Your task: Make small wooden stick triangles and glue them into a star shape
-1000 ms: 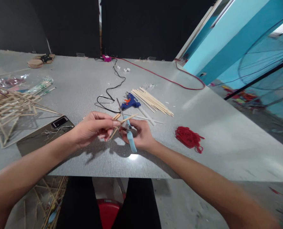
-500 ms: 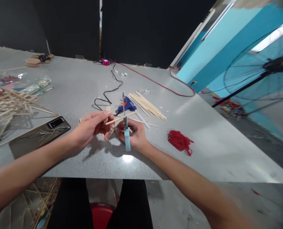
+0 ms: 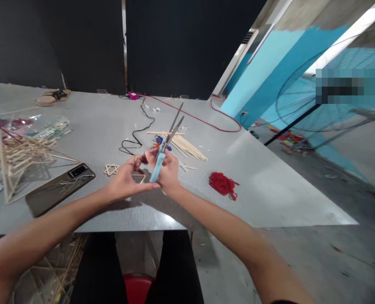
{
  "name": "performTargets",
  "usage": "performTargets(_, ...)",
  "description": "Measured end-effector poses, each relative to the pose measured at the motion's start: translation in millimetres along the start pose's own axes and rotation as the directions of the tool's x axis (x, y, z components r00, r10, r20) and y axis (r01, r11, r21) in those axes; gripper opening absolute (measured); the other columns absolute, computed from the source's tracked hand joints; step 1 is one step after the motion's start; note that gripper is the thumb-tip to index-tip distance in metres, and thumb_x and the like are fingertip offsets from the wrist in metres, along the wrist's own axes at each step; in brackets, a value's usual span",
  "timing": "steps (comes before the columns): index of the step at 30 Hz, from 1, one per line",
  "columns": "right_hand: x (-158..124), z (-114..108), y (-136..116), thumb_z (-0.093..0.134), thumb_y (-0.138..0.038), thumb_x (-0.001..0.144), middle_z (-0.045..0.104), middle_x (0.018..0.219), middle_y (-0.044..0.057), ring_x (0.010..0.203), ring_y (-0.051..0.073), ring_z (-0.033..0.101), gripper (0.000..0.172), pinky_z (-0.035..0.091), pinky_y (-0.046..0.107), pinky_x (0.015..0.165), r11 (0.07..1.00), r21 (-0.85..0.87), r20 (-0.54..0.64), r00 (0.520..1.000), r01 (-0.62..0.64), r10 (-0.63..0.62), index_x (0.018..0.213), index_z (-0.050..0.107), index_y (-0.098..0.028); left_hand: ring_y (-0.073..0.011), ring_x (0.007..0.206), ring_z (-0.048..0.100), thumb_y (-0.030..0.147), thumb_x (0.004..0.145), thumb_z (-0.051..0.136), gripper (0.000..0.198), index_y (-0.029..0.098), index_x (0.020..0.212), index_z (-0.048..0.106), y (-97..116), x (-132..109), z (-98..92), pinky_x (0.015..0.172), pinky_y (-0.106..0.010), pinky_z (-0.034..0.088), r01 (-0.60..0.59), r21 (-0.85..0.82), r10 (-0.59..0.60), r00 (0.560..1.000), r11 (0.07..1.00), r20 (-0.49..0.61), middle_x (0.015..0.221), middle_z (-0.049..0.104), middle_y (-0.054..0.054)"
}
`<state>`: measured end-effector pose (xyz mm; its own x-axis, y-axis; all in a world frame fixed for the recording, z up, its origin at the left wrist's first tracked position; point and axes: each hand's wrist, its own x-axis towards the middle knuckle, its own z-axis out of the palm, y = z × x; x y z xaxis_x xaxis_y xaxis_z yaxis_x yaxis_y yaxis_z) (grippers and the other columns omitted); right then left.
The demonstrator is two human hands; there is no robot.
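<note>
My right hand [image 3: 169,171] is closed around scissors [image 3: 160,162] with light blue handles. Their metal blades stand parted and point up and away from me. Close beside it, my left hand [image 3: 127,177] has its thumb stretched toward the handles and its fingers bent; no stick shows in it. Whether its fingertips touch the scissors I cannot tell. A small star of wooden sticks [image 3: 111,169] lies left of my left hand. Part of another stick shape [image 3: 141,176] shows between my hands. Behind the scissors, a blue glue gun [image 3: 168,147] is mostly hidden.
Loose wooden sticks [image 3: 190,147] lie beyond my right hand, with one stick [image 3: 154,133] crosswise at their far end. Red yarn [image 3: 222,184] is to the right. A phone [image 3: 59,190] and a stick structure [image 3: 25,156] are left. A black cord [image 3: 147,126] runs back.
The stick that was in my left hand has left it, and that hand's thumb is now spread. The scissors have tilted right and their blades have parted. The view has shifted slightly.
</note>
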<state>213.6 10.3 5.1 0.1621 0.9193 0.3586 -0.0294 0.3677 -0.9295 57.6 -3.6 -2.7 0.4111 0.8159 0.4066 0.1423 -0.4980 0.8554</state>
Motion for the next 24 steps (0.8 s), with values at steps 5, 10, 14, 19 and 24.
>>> performTargets(5,-2.7,28.1,-25.6,0.079,-0.054,0.080,0.076,0.082,0.002,0.072,0.018,0.070,0.032,0.059,0.035,0.070,0.989,0.123,-0.025,0.997,0.081,-0.078,0.084,0.069,-0.024,-0.0375,0.151,0.048,0.033,0.070,0.100,0.078,0.025,0.131,0.052,0.6,6.9,-17.9,0.119,-0.059,0.049,-0.143,-0.293,0.136,0.990,0.945,-0.042,0.161,0.050,-0.017)
performTargets(10,-10.6,35.9,-14.2,0.078,-0.050,0.083,0.077,0.085,0.004,0.080,0.021,0.073,0.028,0.062,0.038,0.077,0.978,0.197,0.019,0.997,0.074,-0.079,0.083,0.068,-0.024,-0.0412,0.159,0.038,0.027,0.060,0.104,0.114,0.031,0.155,0.039,-8.7,6.0,-21.1,0.124,-0.062,0.044,-0.107,-0.363,0.115,0.993,0.926,0.000,0.164,0.047,-0.019)
performTargets(14,-16.1,33.9,-3.5,0.081,-0.049,0.082,0.075,0.083,0.003,0.076,0.019,0.071,0.028,0.061,0.036,0.075,0.971,0.233,0.083,0.994,0.050,-0.071,0.082,0.069,-0.023,-0.0436,0.156,0.043,0.026,0.062,0.102,0.104,0.026,0.151,0.050,-14.6,3.1,-19.3,0.126,-0.062,0.042,-0.096,-0.334,0.123,0.990,0.938,0.063,0.169,0.040,-0.020)
performTargets(19,-9.8,25.6,-5.8,0.089,-0.050,0.074,0.074,0.090,0.003,0.084,0.020,0.071,0.034,0.062,0.037,0.082,0.938,0.346,0.232,0.971,-0.029,-0.055,0.086,0.072,-0.023,-0.0423,0.150,0.050,0.028,0.061,0.102,0.099,0.024,0.145,0.050,-6.6,1.6,-22.5,0.125,-0.061,0.044,-0.132,-0.268,0.148,0.988,0.954,0.041,0.164,0.046,-0.020)
performTargets(24,6.0,11.8,-13.8,0.097,-0.048,0.064,0.072,0.095,0.005,0.089,0.021,0.070,0.038,0.061,0.039,0.084,0.958,0.287,0.479,0.869,-0.019,-0.126,0.078,0.072,-0.023,-0.0402,0.136,0.061,0.031,0.058,0.105,0.079,0.027,0.116,0.052,-2.9,4.7,-28.1,0.114,-0.071,0.050,-0.254,-0.151,0.260,0.965,0.955,0.018,0.140,0.062,-0.012)
